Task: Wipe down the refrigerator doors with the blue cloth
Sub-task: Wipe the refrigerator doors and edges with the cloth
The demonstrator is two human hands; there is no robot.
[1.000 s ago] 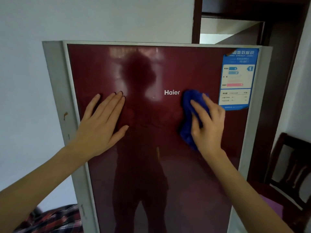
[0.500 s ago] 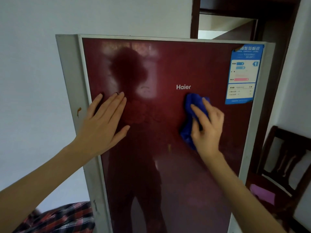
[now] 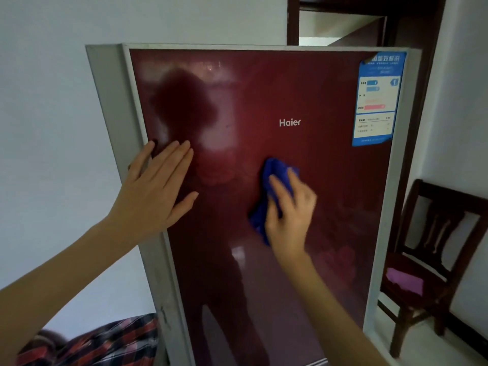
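Note:
A glossy dark red refrigerator door [image 3: 330, 196] with a grey frame fills the middle of the view, a white brand name near its centre. My right hand [image 3: 289, 215] presses a bunched blue cloth [image 3: 272, 186] against the door below the brand name; the cloth sticks out above and to the left of my fingers. My left hand [image 3: 155, 188] lies flat with fingers spread on the door's left edge, holding nothing.
A blue and white energy label [image 3: 377, 99] is stuck at the door's top right. A dark wooden chair [image 3: 433, 262] with a purple cloth [image 3: 404, 281] on its seat stands to the right. White wall on the left, plaid fabric [image 3: 105, 342] at bottom left, a doorway behind.
My right hand has slid the cloth down and to the left, away from the brand name. The view has shifted, so the door sits further right. My left hand stays flat on the door.

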